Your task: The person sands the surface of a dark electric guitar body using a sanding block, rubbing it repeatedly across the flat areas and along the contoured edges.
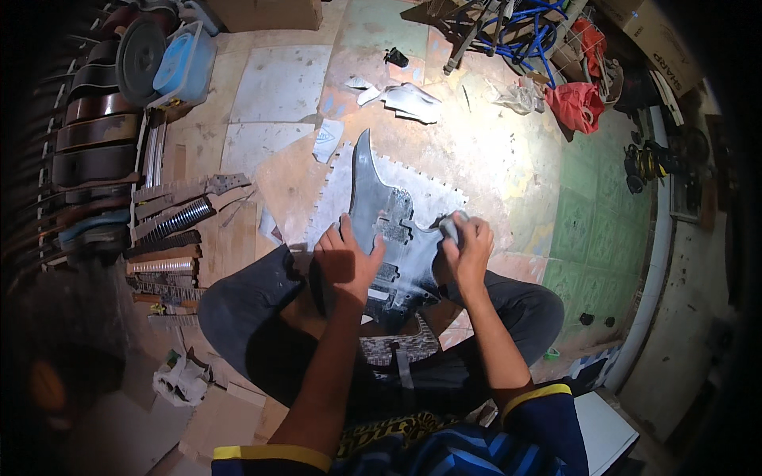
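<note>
Along the right edge of the dark guitar body [413, 266], close to its shorter horn, the right hand [474, 242] has its fingers closed around a small grey block [449, 229]. From these fingers, the guitar body lies directly to the left; whether the block touches the horn or is just beside it, I cannot tell surely. The long axis of the body runs away from the person, leaning a little to the left, with the longer horn at the far end.

The left hand [347, 258] is the nearer one, because it lies on the body's left side: the thumb is on the face, separated from the fingers, which are at the edge. If the fingertips are bent under this edge, I cannot tell.

On both sides of the body's near end are the left leg [238, 305] and the right leg [528, 317], both bent. Around its far part shows a pale mat [337, 186] with toothed borders. Beyond the longer horn are crumpled white sheets [413, 103], and well to the left of the body lie several guitar necks [186, 218].
</note>
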The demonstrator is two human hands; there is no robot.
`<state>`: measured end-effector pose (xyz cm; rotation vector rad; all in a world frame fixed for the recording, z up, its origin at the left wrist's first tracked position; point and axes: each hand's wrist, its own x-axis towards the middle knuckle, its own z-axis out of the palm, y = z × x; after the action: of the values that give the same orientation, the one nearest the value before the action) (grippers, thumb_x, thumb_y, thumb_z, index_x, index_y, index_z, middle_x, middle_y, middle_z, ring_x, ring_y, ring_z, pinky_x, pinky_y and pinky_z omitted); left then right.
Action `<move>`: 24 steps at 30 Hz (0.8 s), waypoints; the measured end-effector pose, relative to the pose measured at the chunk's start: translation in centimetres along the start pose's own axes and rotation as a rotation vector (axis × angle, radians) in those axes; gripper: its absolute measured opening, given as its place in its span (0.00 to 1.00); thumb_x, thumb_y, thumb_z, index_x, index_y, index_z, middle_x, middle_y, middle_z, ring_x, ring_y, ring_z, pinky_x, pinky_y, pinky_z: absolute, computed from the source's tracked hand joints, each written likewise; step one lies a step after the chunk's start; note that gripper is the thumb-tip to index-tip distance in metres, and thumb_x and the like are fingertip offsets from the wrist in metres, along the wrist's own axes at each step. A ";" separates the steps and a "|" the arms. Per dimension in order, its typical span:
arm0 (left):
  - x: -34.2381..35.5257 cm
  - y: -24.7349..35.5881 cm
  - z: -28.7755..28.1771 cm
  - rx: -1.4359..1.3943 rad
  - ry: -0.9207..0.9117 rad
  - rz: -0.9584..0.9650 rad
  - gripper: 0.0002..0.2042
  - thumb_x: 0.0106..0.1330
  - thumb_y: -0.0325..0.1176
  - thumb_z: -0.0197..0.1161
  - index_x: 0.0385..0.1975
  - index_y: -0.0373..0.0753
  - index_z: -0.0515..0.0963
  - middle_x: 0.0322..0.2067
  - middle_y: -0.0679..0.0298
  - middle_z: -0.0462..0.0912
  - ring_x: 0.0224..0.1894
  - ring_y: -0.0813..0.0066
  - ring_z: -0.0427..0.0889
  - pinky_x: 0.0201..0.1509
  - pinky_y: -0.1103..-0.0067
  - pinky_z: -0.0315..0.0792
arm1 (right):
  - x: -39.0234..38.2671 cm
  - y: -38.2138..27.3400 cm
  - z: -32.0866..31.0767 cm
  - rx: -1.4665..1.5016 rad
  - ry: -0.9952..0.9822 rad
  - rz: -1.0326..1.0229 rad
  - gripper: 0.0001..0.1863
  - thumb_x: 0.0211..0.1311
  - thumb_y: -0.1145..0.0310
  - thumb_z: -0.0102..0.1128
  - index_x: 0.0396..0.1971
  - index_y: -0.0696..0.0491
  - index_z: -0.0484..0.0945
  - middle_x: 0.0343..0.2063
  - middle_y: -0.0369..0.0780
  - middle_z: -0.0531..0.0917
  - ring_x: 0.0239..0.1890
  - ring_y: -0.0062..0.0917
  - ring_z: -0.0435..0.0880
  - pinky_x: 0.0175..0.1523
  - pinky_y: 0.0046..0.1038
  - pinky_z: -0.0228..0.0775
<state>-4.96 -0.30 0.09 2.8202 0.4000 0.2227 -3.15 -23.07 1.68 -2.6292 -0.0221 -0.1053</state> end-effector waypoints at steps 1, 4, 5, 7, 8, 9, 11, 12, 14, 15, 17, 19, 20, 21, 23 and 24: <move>-0.1 -0.1 0.1 -0.010 0.020 0.005 0.37 0.53 0.54 0.71 0.58 0.34 0.76 0.44 0.50 0.77 0.50 0.52 0.76 0.57 0.61 0.67 | 0.3 -0.6 -0.1 -0.001 0.073 0.043 0.29 0.50 0.68 0.69 0.58 0.44 0.81 0.51 0.52 0.78 0.52 0.51 0.75 0.57 0.48 0.67; 0.0 0.2 0.0 -0.015 -0.012 -0.011 0.37 0.53 0.54 0.71 0.59 0.34 0.76 0.45 0.50 0.78 0.50 0.52 0.76 0.57 0.61 0.67 | -7.4 -2.1 2.2 -0.094 -0.045 -0.090 0.30 0.48 0.66 0.72 0.57 0.40 0.81 0.52 0.53 0.78 0.53 0.51 0.76 0.58 0.49 0.67; 0.0 -0.2 0.0 -0.009 -0.012 -0.021 0.37 0.53 0.54 0.71 0.59 0.34 0.76 0.45 0.50 0.78 0.50 0.52 0.76 0.57 0.61 0.67 | -8.1 -4.7 0.3 0.031 -0.222 -0.121 0.32 0.47 0.66 0.73 0.59 0.38 0.81 0.52 0.54 0.78 0.53 0.51 0.76 0.58 0.49 0.67; 0.0 -0.2 -0.3 0.003 -0.015 -0.016 0.37 0.54 0.54 0.71 0.59 0.35 0.76 0.46 0.50 0.78 0.51 0.52 0.76 0.58 0.61 0.67 | -5.5 -1.8 0.1 -0.026 -0.175 -0.225 0.31 0.49 0.67 0.72 0.58 0.38 0.81 0.52 0.53 0.78 0.53 0.51 0.76 0.58 0.48 0.67; 0.3 -0.1 -0.2 0.003 -0.021 -0.012 0.37 0.54 0.54 0.71 0.59 0.35 0.76 0.46 0.50 0.78 0.51 0.52 0.76 0.58 0.61 0.67 | -2.9 -0.2 0.2 -0.024 -0.104 -0.132 0.31 0.49 0.68 0.72 0.58 0.42 0.80 0.51 0.53 0.78 0.51 0.51 0.76 0.56 0.48 0.67; 0.3 0.3 -0.1 -0.023 -0.035 -0.020 0.37 0.54 0.54 0.71 0.59 0.35 0.76 0.47 0.49 0.78 0.51 0.51 0.76 0.58 0.61 0.67 | -0.1 1.7 0.3 -0.004 -0.032 -0.062 0.30 0.50 0.69 0.70 0.58 0.46 0.79 0.49 0.53 0.77 0.49 0.52 0.75 0.54 0.48 0.67; -0.5 -0.1 -0.2 -0.032 -0.050 -0.044 0.37 0.54 0.55 0.71 0.59 0.35 0.75 0.47 0.49 0.78 0.51 0.51 0.76 0.58 0.60 0.67 | 1.6 0.5 0.1 -0.041 0.115 0.000 0.29 0.51 0.70 0.69 0.58 0.50 0.79 0.47 0.53 0.77 0.49 0.52 0.75 0.55 0.47 0.67; -0.3 -0.2 -0.2 -0.014 -0.039 -0.031 0.37 0.54 0.55 0.70 0.59 0.35 0.75 0.47 0.49 0.78 0.51 0.51 0.76 0.58 0.60 0.67 | -0.2 0.3 0.9 0.003 0.043 0.012 0.29 0.51 0.70 0.69 0.58 0.47 0.80 0.48 0.53 0.77 0.50 0.51 0.75 0.56 0.47 0.66; -0.1 -0.1 -0.1 -0.001 -0.032 -0.018 0.37 0.54 0.55 0.70 0.59 0.34 0.75 0.47 0.49 0.78 0.51 0.51 0.76 0.59 0.58 0.67 | -6.9 -2.0 1.8 -0.102 -0.029 -0.113 0.31 0.50 0.69 0.71 0.58 0.38 0.81 0.51 0.52 0.77 0.54 0.50 0.75 0.58 0.49 0.64; -0.3 -0.2 -0.2 0.001 -0.036 -0.026 0.37 0.54 0.55 0.70 0.59 0.34 0.75 0.47 0.49 0.78 0.51 0.51 0.76 0.59 0.58 0.67 | -8.4 -4.2 0.3 0.048 -0.209 -0.090 0.32 0.49 0.68 0.72 0.59 0.33 0.81 0.53 0.53 0.77 0.57 0.51 0.74 0.60 0.51 0.63; -0.1 0.1 -0.4 -0.003 -0.038 -0.042 0.38 0.54 0.56 0.70 0.60 0.34 0.75 0.46 0.49 0.77 0.51 0.51 0.75 0.59 0.59 0.66 | -6.3 -1.8 -0.1 -0.019 -0.248 -0.142 0.31 0.49 0.67 0.72 0.58 0.36 0.81 0.53 0.53 0.77 0.57 0.52 0.74 0.61 0.50 0.64; 0.3 0.2 -0.7 -0.046 -0.108 -0.061 0.38 0.55 0.56 0.69 0.62 0.35 0.74 0.49 0.48 0.76 0.54 0.50 0.75 0.60 0.58 0.67 | -1.1 0.8 0.1 -0.065 -0.079 -0.065 0.29 0.51 0.69 0.70 0.58 0.45 0.80 0.51 0.52 0.77 0.52 0.49 0.74 0.56 0.48 0.65; 0.6 0.2 -0.9 -0.087 -0.158 -0.086 0.39 0.57 0.56 0.69 0.63 0.35 0.73 0.52 0.47 0.75 0.56 0.48 0.74 0.61 0.58 0.67 | 0.9 0.1 -0.1 -0.060 -0.008 -0.035 0.28 0.52 0.69 0.69 0.58 0.46 0.80 0.51 0.51 0.77 0.51 0.49 0.74 0.55 0.48 0.65; 0.2 0.0 -0.9 -0.082 -0.161 -0.092 0.39 0.57 0.56 0.69 0.63 0.35 0.73 0.52 0.47 0.75 0.56 0.48 0.74 0.61 0.58 0.67 | 1.8 -0.5 -0.3 -0.056 0.063 -0.004 0.28 0.53 0.70 0.68 0.58 0.47 0.80 0.50 0.51 0.77 0.50 0.49 0.74 0.55 0.47 0.65; -0.1 0.1 -0.6 -0.034 -0.127 -0.071 0.39 0.57 0.56 0.69 0.64 0.35 0.73 0.52 0.47 0.75 0.55 0.48 0.74 0.60 0.57 0.67 | -3.5 -0.9 1.3 0.014 -0.037 0.015 0.30 0.50 0.70 0.70 0.58 0.47 0.79 0.51 0.53 0.77 0.53 0.50 0.74 0.58 0.47 0.65; -0.1 0.1 -0.3 -0.036 -0.124 -0.076 0.39 0.57 0.56 0.69 0.64 0.35 0.73 0.52 0.47 0.75 0.55 0.48 0.74 0.60 0.57 0.67 | -6.3 -3.1 0.8 -0.002 -0.113 -0.069 0.30 0.50 0.70 0.70 0.59 0.47 0.79 0.52 0.54 0.77 0.53 0.51 0.74 0.59 0.47 0.65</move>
<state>-5.08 -0.29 0.39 2.7597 0.4691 0.0387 -9.44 -19.97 1.97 -2.6334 -0.1515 0.0195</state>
